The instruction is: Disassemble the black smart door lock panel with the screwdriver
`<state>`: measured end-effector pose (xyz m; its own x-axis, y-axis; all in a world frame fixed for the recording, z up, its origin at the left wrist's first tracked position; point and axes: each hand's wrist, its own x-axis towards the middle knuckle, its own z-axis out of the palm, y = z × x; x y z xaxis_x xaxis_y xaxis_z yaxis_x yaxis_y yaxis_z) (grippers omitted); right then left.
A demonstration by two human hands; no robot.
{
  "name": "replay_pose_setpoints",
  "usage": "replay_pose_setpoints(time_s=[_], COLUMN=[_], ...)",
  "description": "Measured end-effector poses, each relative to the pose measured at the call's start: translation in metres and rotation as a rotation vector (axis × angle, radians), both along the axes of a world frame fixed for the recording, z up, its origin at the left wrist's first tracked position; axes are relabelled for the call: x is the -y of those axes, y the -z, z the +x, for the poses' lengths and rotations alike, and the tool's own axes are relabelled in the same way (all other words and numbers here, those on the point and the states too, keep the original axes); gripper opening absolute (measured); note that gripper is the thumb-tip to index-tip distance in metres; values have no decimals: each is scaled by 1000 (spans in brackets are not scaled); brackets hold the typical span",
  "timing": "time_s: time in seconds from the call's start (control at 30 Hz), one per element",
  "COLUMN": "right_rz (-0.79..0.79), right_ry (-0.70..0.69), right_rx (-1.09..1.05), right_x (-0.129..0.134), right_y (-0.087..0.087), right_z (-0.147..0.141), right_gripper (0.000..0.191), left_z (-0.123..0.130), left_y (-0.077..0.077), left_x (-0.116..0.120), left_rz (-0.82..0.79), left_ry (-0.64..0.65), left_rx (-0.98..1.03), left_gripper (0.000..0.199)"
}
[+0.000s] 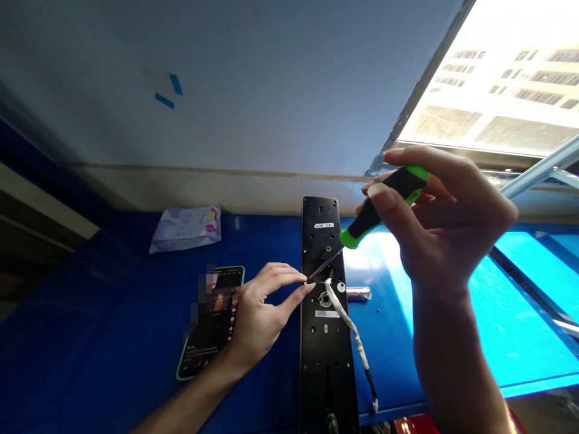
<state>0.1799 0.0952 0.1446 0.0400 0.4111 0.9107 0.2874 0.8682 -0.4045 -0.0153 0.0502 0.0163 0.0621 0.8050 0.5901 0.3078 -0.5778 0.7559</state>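
Note:
My right hand (438, 223) grips a screwdriver (380, 205) by its black and green handle, tilted so the shaft slants down to the left. Its tip meets the left edge of a long black panel (323, 265), which looks like the back of a door lock and lies lengthwise before me. Right at that tip, the thumb and fingers of my left hand (262, 307) are pinched together; whatever small part they hold is hidden. From the panel's middle a white-wrapped cable (350, 322) runs down over its right side, beside a round fitting with a square hole (325, 298).
A phone (215, 325) with its screen lit lies left of my left hand on the blue table (122, 313). Behind it is a lilac soft pack (186, 229). A pinkish cylinder (359, 293) rests by the panel's right side. The wall (226, 120) borders the back edge.

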Motion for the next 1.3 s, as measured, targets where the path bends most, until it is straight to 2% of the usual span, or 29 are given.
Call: replay_pose_setpoints(time_s=[0.2,0.37,0.63,0.9,1.03,1.13,1.3], right_rz=[25,33,62,96,13,0,-26], right_ry=[97,86,101,214,169,107,83], right_rx=[33,19,15,49,31,-13,-21], right_x=[-1,-3,-5,-7,-2,0,-1], right_y=[-2,-3,-3,-2,-1,-1,-2], right_z=[4,8,8,6,3,2,3], right_gripper=[30,35,29,23,24,24,25], left_z=[1,1,0,0,1,1,1], left_y=[1,1,0,-1,0,-1,-1], left_x=[1,1,2,6,6,5,4], left_rz=[-22,-24,-10,28,42,62,76], left_ry=[-7,1,1,135,162,146,137], left_rx=[0,1,16,-16,11,36,42], left_gripper=[4,4,5,9,14,15,16])
